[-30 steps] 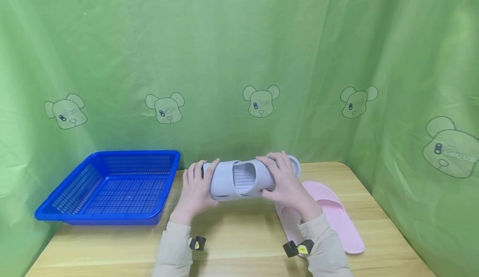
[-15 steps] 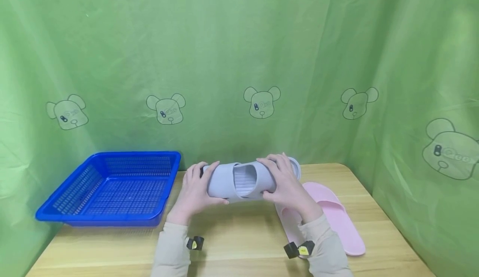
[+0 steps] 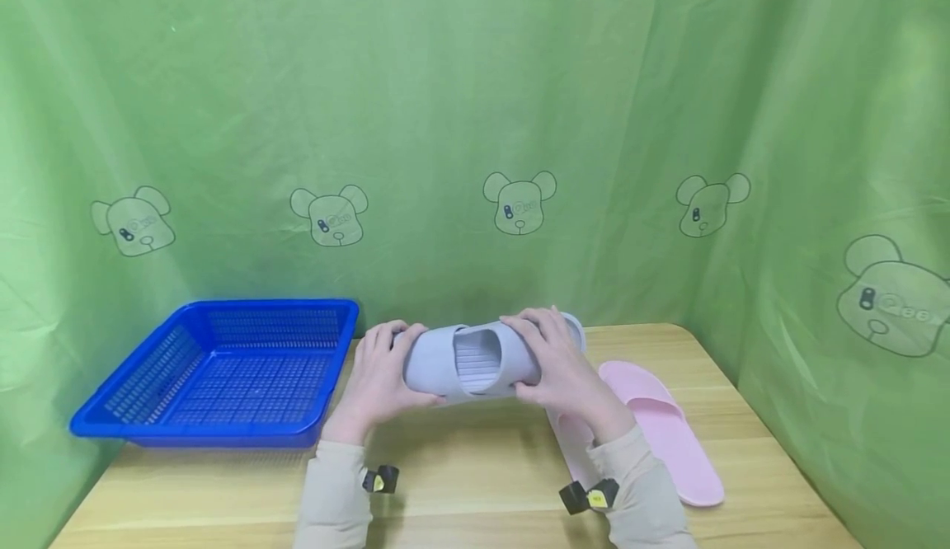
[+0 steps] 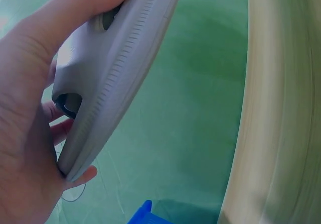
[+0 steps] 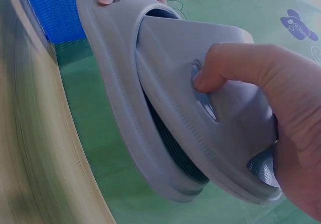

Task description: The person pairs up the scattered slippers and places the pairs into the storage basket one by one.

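Note:
A pair of grey slippers (image 3: 435, 364) is held above the table, laid crosswise, one pushed partly into the other. In the right wrist view the second slipper (image 5: 173, 45) overlaps the first slipper (image 5: 113, 53), with a narrow gap between their soles. My left hand (image 3: 377, 380) grips the left end, thumb on the near side and fingers over the far side. My right hand (image 3: 567, 377) holds the right end, its thumb at a slot in the upper. The left wrist view shows the grey sole edge (image 4: 120, 83) along my left palm.
To the left stands a blue plastic basket (image 3: 308, 417) with mesh walls. A pink slipper (image 3: 679, 450) lies at the right of the wooden table (image 3: 460, 483), and another pink slipper (image 3: 570, 442) is partly hidden by my right arm. A green curtain (image 3: 423, 120) hangs behind.
Both hands and the grey slippers have shifted slightly left. My left thumb has moved further along the near side of its slipper. The basket and pink slippers have stayed put.

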Demonstrator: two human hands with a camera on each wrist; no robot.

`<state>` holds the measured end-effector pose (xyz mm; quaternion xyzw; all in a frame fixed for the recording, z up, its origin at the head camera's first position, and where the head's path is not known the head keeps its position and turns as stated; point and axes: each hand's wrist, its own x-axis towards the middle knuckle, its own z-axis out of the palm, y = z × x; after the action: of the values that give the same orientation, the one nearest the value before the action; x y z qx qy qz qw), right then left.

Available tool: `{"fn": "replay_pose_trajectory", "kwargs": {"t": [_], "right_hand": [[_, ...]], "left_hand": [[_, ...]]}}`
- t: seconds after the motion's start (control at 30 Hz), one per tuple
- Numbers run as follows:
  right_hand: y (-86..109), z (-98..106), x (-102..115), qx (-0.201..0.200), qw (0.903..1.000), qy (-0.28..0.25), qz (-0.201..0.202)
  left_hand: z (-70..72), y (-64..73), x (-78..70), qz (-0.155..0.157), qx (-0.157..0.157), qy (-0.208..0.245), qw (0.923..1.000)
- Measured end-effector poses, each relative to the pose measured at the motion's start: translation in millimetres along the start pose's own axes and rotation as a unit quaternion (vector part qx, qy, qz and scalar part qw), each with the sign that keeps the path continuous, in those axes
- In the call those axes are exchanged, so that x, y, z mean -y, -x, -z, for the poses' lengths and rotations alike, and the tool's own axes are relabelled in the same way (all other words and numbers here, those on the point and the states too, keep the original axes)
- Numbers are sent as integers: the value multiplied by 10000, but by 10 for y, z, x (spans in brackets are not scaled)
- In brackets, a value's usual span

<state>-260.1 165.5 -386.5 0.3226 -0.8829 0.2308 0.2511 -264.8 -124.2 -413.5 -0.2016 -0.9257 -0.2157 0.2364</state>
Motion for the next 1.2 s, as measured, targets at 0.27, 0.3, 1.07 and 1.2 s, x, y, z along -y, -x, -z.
{"fn": "replay_pose_trajectory", "kwargs": {"t": [0.27,0.3,1.07,1.2], "right_hand": [[-10,-4,7,112,9997,210,20],[-10,-1,12,139,9997,219,-9],[1,14,35,-147,9995,265,27],[7,11,42,-159,9995,264,52]], "left_hand": [[58,-5,44,-15,-91,-119,9999],[64,-5,49,-4,-90,-136,9999],[297,77,219,403,-270,-206,9986],[335,88,244,440,-353,-201,9982]]}}
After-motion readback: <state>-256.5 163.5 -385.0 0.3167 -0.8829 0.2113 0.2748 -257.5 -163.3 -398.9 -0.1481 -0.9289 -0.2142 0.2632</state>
